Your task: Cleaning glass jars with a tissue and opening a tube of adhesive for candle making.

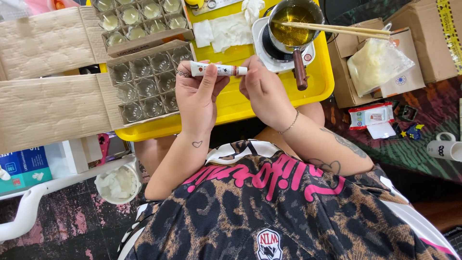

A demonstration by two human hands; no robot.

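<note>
Small white tube [217, 70], long axis nine-to-three, is pinched closed by left hand [197, 94]; right hand [263, 89] fingers are closed on its three-o'clock cap end.

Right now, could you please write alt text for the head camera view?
Two hands hold a small white tube level over a yellow tray: the left hand grips its body, the right hand its cap end. On the tray sit boxes of small glass jars and a pot of yellow liquid with chopsticks across it.
</note>
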